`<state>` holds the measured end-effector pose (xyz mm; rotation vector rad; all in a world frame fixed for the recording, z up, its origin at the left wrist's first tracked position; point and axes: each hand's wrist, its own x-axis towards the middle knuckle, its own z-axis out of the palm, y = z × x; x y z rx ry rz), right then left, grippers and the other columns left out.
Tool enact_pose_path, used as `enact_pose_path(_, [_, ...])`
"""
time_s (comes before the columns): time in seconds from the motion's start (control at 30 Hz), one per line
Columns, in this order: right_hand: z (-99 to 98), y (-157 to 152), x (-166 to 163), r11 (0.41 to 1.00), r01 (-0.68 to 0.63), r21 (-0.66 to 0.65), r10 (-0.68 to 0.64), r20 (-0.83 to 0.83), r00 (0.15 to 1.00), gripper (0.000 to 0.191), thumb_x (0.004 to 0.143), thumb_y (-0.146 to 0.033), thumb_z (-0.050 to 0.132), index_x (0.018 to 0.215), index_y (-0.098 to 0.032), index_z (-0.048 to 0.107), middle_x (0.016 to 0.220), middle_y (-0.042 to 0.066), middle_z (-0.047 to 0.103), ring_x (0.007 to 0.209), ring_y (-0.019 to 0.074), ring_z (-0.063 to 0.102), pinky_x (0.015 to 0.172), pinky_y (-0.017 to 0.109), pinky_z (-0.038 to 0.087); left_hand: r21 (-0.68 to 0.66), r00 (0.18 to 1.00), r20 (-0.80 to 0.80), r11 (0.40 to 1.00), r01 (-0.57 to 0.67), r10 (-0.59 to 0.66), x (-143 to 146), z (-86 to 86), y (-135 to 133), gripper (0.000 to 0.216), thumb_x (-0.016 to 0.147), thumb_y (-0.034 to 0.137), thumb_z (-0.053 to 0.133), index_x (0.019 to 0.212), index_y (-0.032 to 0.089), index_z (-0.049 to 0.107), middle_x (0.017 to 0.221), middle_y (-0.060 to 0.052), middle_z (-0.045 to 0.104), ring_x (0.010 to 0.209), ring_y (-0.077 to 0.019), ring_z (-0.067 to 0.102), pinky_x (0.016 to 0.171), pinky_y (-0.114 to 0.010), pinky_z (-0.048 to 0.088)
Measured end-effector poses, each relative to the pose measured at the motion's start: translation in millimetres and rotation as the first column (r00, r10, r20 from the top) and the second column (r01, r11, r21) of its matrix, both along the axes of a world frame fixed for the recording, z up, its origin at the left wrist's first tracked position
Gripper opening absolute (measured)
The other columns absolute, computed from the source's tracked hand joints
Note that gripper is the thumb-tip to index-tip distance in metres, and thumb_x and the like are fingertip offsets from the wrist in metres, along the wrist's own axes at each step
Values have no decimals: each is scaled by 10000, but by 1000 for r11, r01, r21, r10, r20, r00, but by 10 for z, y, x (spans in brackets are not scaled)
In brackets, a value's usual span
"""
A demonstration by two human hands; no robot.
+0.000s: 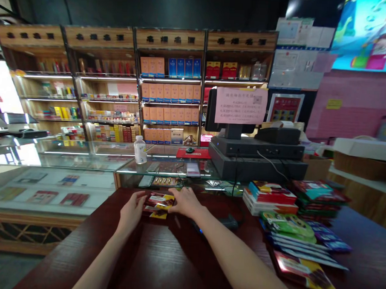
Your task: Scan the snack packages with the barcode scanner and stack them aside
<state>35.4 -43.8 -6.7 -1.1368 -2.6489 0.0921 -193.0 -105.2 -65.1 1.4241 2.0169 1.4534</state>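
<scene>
Two or more flat red-and-yellow snack packs (158,200) with pictures of brown bars lie overlapping on the dark wooden counter. My left hand (130,212) is closed against their left edge, its fingers bent over the side. On the opposite edge, my right hand (186,202) grips with thumb and fingers, covering part of the yellow corner. Just right of my right wrist, partly behind the forearm, rests a dark handheld scanner (229,223). A similar red-and-yellow pack (305,273) lies at the counter's right front.
Right of my forearm are green packs (288,225), purple packs (328,236), red-and-white boxes (270,199) and stacked dark red packs (320,199). Behind stand a register (256,153), a white bottle (140,150) and a glass display case (59,190).
</scene>
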Motion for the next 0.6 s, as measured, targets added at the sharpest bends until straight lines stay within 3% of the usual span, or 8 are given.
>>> enact_pose_path(0.23, [-104, -33, -159, 999, -7, -44, 9, 46, 999, 762, 758, -525, 753, 1413, -244, 484, 1190, 162, 690, 1159, 340, 586, 952, 424, 385, -23, 999, -43, 1000, 1, -2, -102, -128, -36, 353, 891, 348, 446, 1207, 218, 539, 1110, -65, 757, 1039, -212, 710, 916, -345, 535])
enact_pose_path(0.6, [-224, -12, -264, 996, -11, -89, 17, 63, 998, 797, 740, -533, 759, 1432, -264, 471, 1253, 164, 663, 1205, 345, 562, 973, 443, 377, -85, 991, -131, 996, -34, 23, -128, -193, -152, 306, 907, 243, 434, 1192, 233, 547, 1105, -50, 765, 1075, -210, 700, 975, -362, 486])
